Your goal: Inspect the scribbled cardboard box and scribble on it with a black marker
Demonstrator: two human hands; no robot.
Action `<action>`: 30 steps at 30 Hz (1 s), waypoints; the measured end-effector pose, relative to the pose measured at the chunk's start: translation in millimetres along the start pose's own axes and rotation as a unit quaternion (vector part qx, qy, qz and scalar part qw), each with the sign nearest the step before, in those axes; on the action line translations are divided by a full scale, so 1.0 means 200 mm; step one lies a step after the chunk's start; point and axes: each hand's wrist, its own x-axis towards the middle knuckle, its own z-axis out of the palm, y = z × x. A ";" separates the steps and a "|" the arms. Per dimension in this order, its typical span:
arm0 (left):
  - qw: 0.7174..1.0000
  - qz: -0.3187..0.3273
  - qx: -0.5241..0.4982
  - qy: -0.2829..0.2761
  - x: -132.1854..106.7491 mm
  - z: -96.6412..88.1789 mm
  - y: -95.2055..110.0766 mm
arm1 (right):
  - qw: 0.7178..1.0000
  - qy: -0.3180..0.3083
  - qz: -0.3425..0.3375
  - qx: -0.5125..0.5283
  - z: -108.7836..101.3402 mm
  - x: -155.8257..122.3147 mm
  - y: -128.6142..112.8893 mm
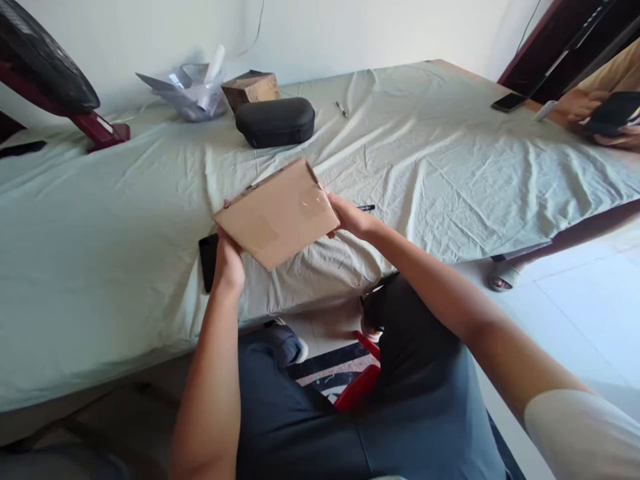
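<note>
A flat brown cardboard box (277,213) with clear tape on it is held tilted above the near edge of a table draped in a pale green sheet (425,160). My left hand (228,262) grips its lower left corner from below. My right hand (349,215) clasps its right edge. Both hands have their fingers closed on the box. A black phone (207,261) lies on the sheet just left of my left hand, partly hidden by it. A black pen (366,208) lies just beyond my right hand.
A black oval case (275,121), a small cardboard box (251,88) and crumpled clear plastic wrap (193,90) sit at the back. A fan (45,73) stands far left. Another person's hands with a phone (607,113) are at the far right; another phone (507,102) lies nearby.
</note>
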 end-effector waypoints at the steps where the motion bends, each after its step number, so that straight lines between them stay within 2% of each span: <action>1: 0.999 -0.041 -0.026 -0.011 -0.01 0.00 0.02 | 0.999 0.029 -0.026 0.010 0.00 0.00 -0.01; 4: 0.971 -0.215 -0.057 -0.088 -0.03 0.01 0.06 | 0.986 0.103 -0.125 0.047 0.01 -0.03 -0.04; 5: 0.958 -0.259 -0.049 -0.110 -0.03 0.02 0.07 | 0.982 0.109 -0.147 0.048 0.01 -0.04 -0.05; 7: 0.945 -0.302 -0.030 -0.125 -0.04 0.04 0.05 | 0.981 0.089 -0.167 0.035 0.02 -0.06 -0.07; 11: 0.953 -0.278 -0.015 -0.122 -0.03 0.07 -0.01 | 0.983 0.048 -0.174 0.019 0.03 -0.08 -0.10; 15: 0.958 -0.234 -0.002 -0.162 -0.02 0.06 -0.03 | 0.984 0.040 -0.171 0.015 0.03 -0.09 -0.09; 20: 0.961 -0.232 -0.013 -0.152 -0.04 0.08 -0.01 | 0.982 0.055 -0.181 -0.009 0.04 -0.10 -0.07; 24: 0.968 -0.195 -0.048 -0.149 -0.06 0.10 0.02 | 0.978 0.073 -0.193 -0.036 0.08 -0.13 -0.06; 30: 0.975 -0.184 -0.047 -0.117 -0.06 0.08 0.01 | 0.973 0.093 -0.190 -0.087 0.12 -0.18 -0.02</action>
